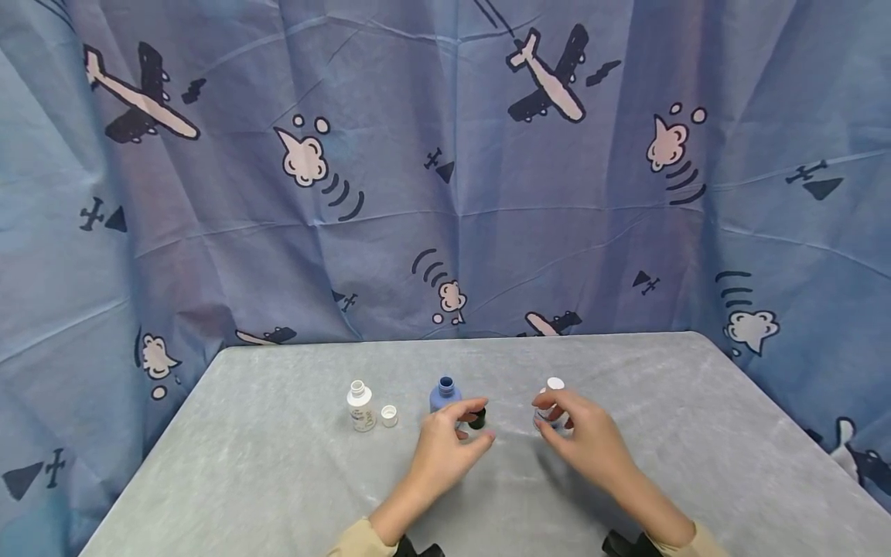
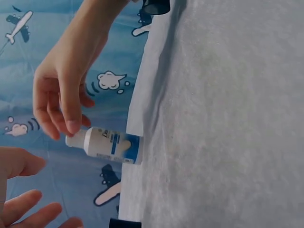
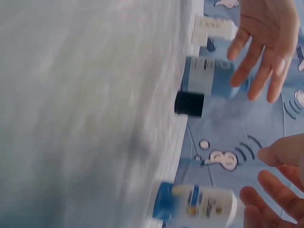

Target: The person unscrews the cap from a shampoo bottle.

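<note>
My left hand [image 1: 448, 445] hovers in front of a blue bottle [image 1: 445, 396], fingers loosely bent and thumb apart, with nothing between them. The blue bottle stands upright with its mouth uncovered, and a black cap [image 3: 189, 104] sits beside it. On the other side, my right hand [image 1: 588, 437] is at a white bottle with a blue base [image 2: 114, 145], topped by a white cap [image 1: 554, 383]. Its thumb and fingers are spread apart in front of the bottle, partly hiding it; in the left wrist view the fingertips overlap the cap.
At the left stands an uncapped white bottle [image 1: 361, 408], with a white cap [image 1: 389, 416] on the table next to it. A pale grey cloth covers the table [image 1: 292, 472]. Behind it hangs a blue curtain [image 1: 390, 155] printed with airplanes and clouds.
</note>
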The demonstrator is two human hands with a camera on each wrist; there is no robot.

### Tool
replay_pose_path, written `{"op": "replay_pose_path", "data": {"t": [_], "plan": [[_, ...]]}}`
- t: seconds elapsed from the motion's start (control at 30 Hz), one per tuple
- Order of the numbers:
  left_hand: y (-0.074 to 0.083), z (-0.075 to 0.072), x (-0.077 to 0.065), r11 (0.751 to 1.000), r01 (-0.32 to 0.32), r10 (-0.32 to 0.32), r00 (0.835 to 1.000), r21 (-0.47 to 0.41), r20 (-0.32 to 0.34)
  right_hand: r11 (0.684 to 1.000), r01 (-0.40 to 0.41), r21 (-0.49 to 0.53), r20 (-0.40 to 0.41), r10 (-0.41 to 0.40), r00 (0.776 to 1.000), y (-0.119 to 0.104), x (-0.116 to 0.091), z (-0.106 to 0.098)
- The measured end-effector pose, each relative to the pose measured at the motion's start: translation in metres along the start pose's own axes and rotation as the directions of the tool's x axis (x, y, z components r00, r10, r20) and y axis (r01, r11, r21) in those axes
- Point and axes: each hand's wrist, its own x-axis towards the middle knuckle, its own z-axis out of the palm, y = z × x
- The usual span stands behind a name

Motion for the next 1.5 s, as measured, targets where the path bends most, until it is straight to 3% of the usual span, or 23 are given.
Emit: {"op": "replay_pose_path", "data": {"t": [0.13, 0.37, 0.5, 0.63, 0.73, 0.9, 1.07, 1.23, 1.5], "plan": [[0.002, 0.005, 0.003, 1.000, 0.006, -0.008, 0.999, 0.026, 0.053, 1.000, -0.001, -0.003, -0.064, 0.001, 0.998, 0.011, -0.004, -0.010], [0.006, 0.014, 0.008, 0.997, -0.003, -0.007, 0.990, 0.076, 0.138, 0.997, -0.077, -0.015, -0.126, 0.074, 0.989, 0.024, -0.008, -0.025], [0.009, 0.019, 0.013, 0.996, 0.002, -0.015, 0.988, 0.084, 0.153, 0.988, -0.140, 0.059, -0.121, 0.146, 0.982, 0.030, -0.007, -0.027], [0.011, 0.027, 0.020, 0.999, 0.012, -0.020, 0.986, 0.047, 0.166, 0.962, -0.218, 0.162, -0.087, 0.234, 0.968, 0.036, -0.004, -0.029], [0.012, 0.033, 0.024, 1.000, 0.024, -0.026, 0.985, 0.014, 0.172, 0.955, -0.245, 0.164, -0.054, 0.257, 0.965, 0.040, -0.002, -0.031], [0.012, 0.045, 0.030, 0.998, 0.054, -0.051, 0.983, -0.014, 0.179, 0.952, -0.267, 0.151, 0.032, 0.266, 0.964, 0.044, 0.002, -0.030], [0.009, 0.058, 0.036, 0.991, 0.125, -0.114, 0.977, -0.047, 0.180, 0.946, -0.279, 0.167, 0.109, 0.264, 0.958, 0.049, 0.005, -0.027], [0.004, 0.069, 0.039, 0.985, 0.163, -0.152, 0.974, -0.050, 0.167, 0.923, -0.313, 0.224, 0.210, 0.268, 0.940, 0.056, 0.009, -0.025], [0.001, 0.084, 0.045, 0.990, 0.132, -0.124, 0.985, -0.056, 0.122, 0.904, -0.322, 0.283, 0.251, 0.254, 0.934, 0.061, 0.015, -0.024]]}}
